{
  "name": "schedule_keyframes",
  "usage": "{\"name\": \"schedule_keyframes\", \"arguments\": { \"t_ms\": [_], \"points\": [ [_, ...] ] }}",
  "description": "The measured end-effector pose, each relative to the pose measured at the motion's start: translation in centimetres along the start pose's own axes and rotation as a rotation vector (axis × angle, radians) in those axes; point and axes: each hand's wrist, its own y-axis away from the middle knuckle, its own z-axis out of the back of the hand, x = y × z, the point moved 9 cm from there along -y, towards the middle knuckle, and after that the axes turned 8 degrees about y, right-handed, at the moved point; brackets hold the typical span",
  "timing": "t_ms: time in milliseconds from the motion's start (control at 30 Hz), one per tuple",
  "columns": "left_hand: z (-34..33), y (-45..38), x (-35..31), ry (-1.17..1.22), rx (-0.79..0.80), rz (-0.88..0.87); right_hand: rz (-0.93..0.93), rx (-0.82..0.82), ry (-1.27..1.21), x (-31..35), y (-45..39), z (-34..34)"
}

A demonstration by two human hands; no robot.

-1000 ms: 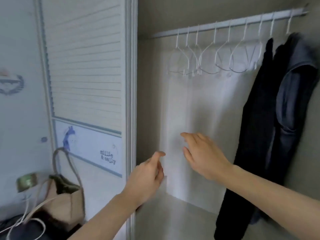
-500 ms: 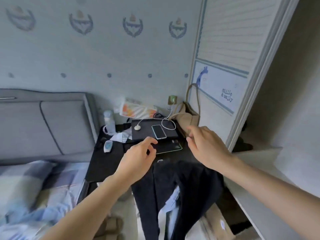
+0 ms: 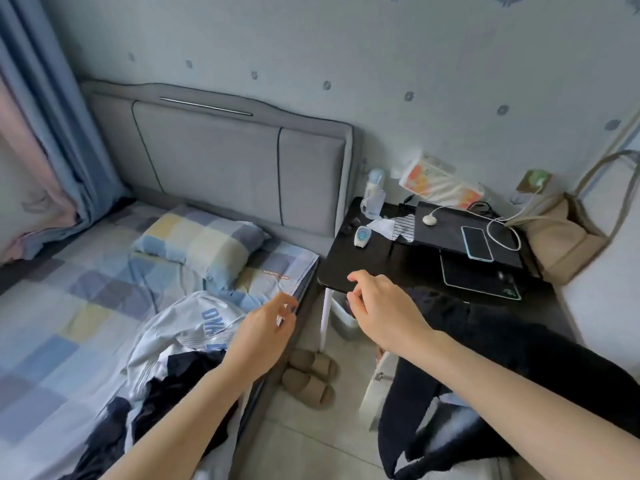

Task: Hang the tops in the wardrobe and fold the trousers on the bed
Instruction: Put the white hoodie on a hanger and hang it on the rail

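Next garment is being sought: both hands, L (image 3: 263,336) & R (image 3: 384,311), are being held empty w/ loosely curled fingers, while white top (image 3: 180,327) is lying on bed (image 3: 62,306) at 8 o'clock, needing to be gripped.

A black bedside table (image 3: 349,268) stands at the right of the grey padded headboard (image 3: 221,161). On this table, at the side near the headboard, is a clear water bottle (image 3: 373,195) and in front of it a small white and blue device (image 3: 362,236). Further right on the table lies a phone with a light blue case (image 3: 477,243), beside a white cable (image 3: 498,233). A beige tote bag (image 3: 561,237) leans at the table's right end. On the floor under the table is a pair of beige slippers (image 3: 308,379). Blue curtains (image 3: 45,109) hang left of the headboard.
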Motion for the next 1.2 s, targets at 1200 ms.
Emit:
{"name": "schedule_keyframes", "arguments": {
  "t_ms": [1200],
  "points": [
    [-10.5,-26.5,62.8,-0.151,0.315,0.714,-0.833,1.027,-0.708,2.3,-25.0,-79.2]
  ]
}}
